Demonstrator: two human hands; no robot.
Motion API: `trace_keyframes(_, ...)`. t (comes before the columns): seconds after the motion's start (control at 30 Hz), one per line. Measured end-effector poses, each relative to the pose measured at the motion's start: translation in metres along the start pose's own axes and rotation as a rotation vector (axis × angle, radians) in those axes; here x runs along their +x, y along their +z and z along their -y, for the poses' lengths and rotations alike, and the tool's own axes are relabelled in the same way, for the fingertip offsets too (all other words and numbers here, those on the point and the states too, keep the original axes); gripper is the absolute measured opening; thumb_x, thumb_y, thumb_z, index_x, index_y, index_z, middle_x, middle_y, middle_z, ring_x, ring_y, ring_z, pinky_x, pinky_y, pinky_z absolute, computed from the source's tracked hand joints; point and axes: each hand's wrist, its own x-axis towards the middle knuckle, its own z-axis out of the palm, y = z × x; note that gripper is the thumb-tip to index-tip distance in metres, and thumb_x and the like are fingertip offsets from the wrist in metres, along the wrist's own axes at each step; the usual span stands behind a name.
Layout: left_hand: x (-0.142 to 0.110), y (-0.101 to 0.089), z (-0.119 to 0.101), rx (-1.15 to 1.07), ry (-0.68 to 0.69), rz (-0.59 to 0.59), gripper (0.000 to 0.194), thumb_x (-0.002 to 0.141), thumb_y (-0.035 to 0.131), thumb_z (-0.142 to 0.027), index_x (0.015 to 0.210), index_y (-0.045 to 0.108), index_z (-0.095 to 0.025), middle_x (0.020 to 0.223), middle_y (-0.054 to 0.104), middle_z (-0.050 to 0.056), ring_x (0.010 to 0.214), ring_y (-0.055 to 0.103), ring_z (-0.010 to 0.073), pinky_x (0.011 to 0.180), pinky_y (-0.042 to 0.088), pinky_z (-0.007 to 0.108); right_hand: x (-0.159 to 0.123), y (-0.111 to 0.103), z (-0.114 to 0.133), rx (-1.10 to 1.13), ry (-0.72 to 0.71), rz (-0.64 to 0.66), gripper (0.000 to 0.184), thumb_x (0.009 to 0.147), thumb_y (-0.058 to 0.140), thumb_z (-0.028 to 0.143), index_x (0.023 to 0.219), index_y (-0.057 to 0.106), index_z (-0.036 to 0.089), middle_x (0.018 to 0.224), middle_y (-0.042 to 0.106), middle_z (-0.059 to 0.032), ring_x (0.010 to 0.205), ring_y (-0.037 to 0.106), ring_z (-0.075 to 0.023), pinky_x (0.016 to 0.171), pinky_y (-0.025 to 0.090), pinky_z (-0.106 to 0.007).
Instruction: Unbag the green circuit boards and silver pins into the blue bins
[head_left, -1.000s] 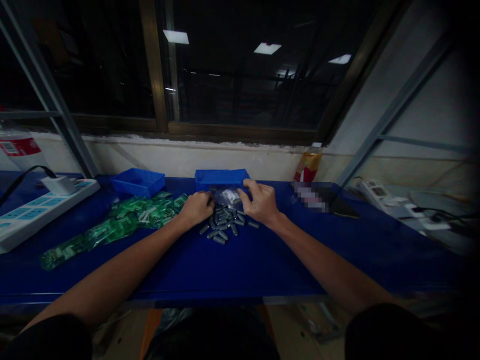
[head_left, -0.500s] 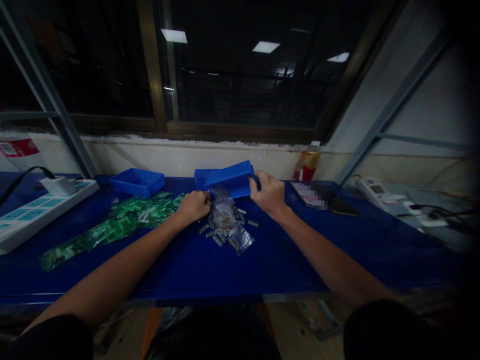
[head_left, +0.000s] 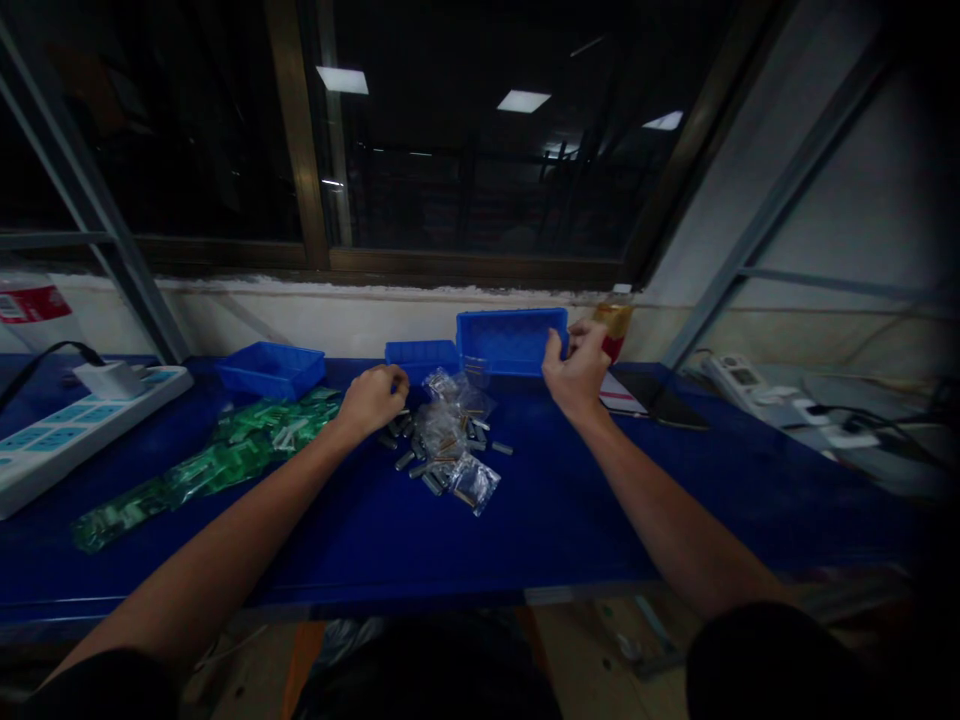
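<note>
My right hand (head_left: 579, 368) grips the right end of a blue plastic bin (head_left: 510, 342), which is tipped on its side so its inside faces me. In front of it on the table lies a pile of small clear plastic bags (head_left: 444, 428) with brass-coloured pieces inside, among loose grey metal pieces (head_left: 431, 483). Just left of the pile is my left hand (head_left: 373, 402), its fingers curled together; whether anything is between them is hidden. A second blue bin (head_left: 421, 352) stands behind the pile.
Green plastic packets (head_left: 240, 445) spread across the blue table (head_left: 525, 540) on the left, with another blue bin (head_left: 274, 370) behind them. A power strip (head_left: 90, 430) lies far left. To the right are a phone (head_left: 675, 405), a drink bottle (head_left: 616, 315) and another power strip (head_left: 742, 380).
The bin in my right hand has moved right and turned its open side toward me. My left hand has drawn slightly left, away from the pile. More of the clear bags now show.
</note>
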Motion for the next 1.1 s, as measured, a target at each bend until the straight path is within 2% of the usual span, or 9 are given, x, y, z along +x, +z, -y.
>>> trace_keyframes(0.13, 0.002, -0.002, 0.004, -0.011, -0.009, -0.026, 0.025, 0.08, 0.039, -0.029, 0.092, 0.06, -0.021, 0.095, 0.066, 0.003, 0.088, 0.061, 0.0188, 0.077, 0.046, 0.027, 0.003, -0.001, -0.01, 0.018, 0.013, -0.014, 0.033, 0.084, 0.037, 0.038, 0.103, 0.042, 0.012, 0.061, 0.049, -0.002, 0.053, 0.05, -0.0179, 0.056, 0.041, -0.033)
trace_keyframes(0.27, 0.006, -0.024, 0.012, 0.006, -0.042, -0.084, 0.029, 0.082, 0.038, -0.031, 0.096, 0.06, -0.02, 0.1, 0.064, 0.004, 0.093, 0.058, 0.0188, 0.083, 0.043, 0.028, 0.005, -0.002, -0.017, -0.023, 0.03, 0.049, 0.039, 0.086, 0.033, 0.035, 0.113, 0.041, 0.009, 0.081, 0.057, -0.0106, 0.077, 0.056, -0.0221, 0.072, 0.042, -0.036)
trace_keyframes(0.47, 0.0, -0.069, 0.072, 0.137, -0.263, -0.29, 0.05, 0.084, 0.026, -0.046, 0.109, 0.054, -0.013, 0.113, 0.056, 0.01, 0.107, 0.048, 0.0312, 0.092, 0.036, 0.042, 0.007, 0.015, -0.049, -0.236, 0.424, 0.477, 0.037, 0.087, 0.034, 0.03, 0.116, 0.046, 0.011, 0.099, 0.059, -0.012, 0.093, 0.056, -0.0212, 0.078, 0.042, -0.032)
trace_keyframes(0.5, -0.003, -0.07, 0.087, 0.152, -0.286, -0.261, 0.054, 0.08, 0.031, -0.054, 0.11, 0.054, -0.016, 0.116, 0.055, 0.009, 0.11, 0.044, 0.0342, 0.093, 0.035, 0.045, 0.008, 0.02, -0.056, -0.26, 0.463, 0.528, 0.034, 0.087, 0.036, 0.03, 0.113, 0.049, 0.011, 0.101, 0.059, -0.0121, 0.094, 0.056, -0.0206, 0.078, 0.043, -0.032)
trace_keyframes(0.57, -0.011, -0.068, 0.117, 0.238, -0.356, 0.003, 0.066, 0.072, 0.037, -0.065, 0.121, 0.045, -0.021, 0.126, 0.048, 0.009, 0.118, 0.035, 0.0396, 0.091, 0.032, 0.055, 0.012, 0.03, -0.067, -0.297, 0.51, 0.621, 0.029, 0.087, 0.042, 0.031, 0.107, 0.053, 0.012, 0.101, 0.059, -0.0102, 0.091, 0.057, -0.0188, 0.078, 0.045, -0.033)
trace_keyframes(0.7, -0.021, -0.056, 0.153, 0.343, -0.355, 0.229, 0.068, 0.066, 0.048, -0.063, 0.121, 0.044, -0.024, 0.129, 0.045, 0.013, 0.121, 0.03, 0.0418, 0.088, 0.022, 0.067, 0.026, 0.052, -0.078, -0.353, 0.521, 0.809, 0.027, 0.084, 0.049, 0.035, 0.098, 0.056, 0.013, 0.099, 0.059, -0.0054, 0.087, 0.057, -0.0161, 0.077, 0.046, -0.037)
trace_keyframes(0.87, -0.004, -0.039, 0.135, 0.386, -0.25, 0.247, 0.052, 0.083, 0.028, -0.055, 0.118, 0.049, -0.023, 0.119, 0.055, 0.012, 0.111, 0.045, 0.0358, 0.09, 0.02, 0.065, 0.04, 0.073, -0.07, -0.405, 0.447, 0.868, 0.03, 0.076, 0.056, 0.032, 0.088, 0.064, 0.006, 0.092, 0.063, -0.0196, 0.092, 0.059, -0.0272, 0.074, 0.045, -0.033)
trace_keyframes(1.0, 0.025, -0.02, 0.105, 0.375, -0.166, 0.24, 0.053, 0.082, 0.029, -0.056, 0.112, 0.053, -0.019, 0.107, 0.061, 0.015, 0.101, 0.054, 0.0327, 0.087, 0.033, 0.055, 0.036, 0.079, -0.046, -0.421, 0.311, 0.793, 0.046, 0.079, 0.047, 0.04, 0.1, 0.06, 0.001, 0.104, 0.056, -0.0281, 0.101, 0.053, -0.0354, 0.076, 0.042, -0.044)
trace_keyframes(1.1, 0.044, -0.006, 0.085, 0.34, -0.107, 0.245, 0.055, 0.081, 0.03, -0.057, 0.117, 0.047, -0.019, 0.107, 0.061, 0.015, 0.1, 0.055, 0.0299, 0.084, 0.04, 0.044, 0.02, 0.082, -0.02, -0.33, 0.094, 0.771, 0.053, 0.084, 0.035, 0.049, 0.11, 0.056, 0.008, 0.113, 0.053, -0.0224, 0.107, 0.048, -0.0317, 0.084, 0.037, -0.044)
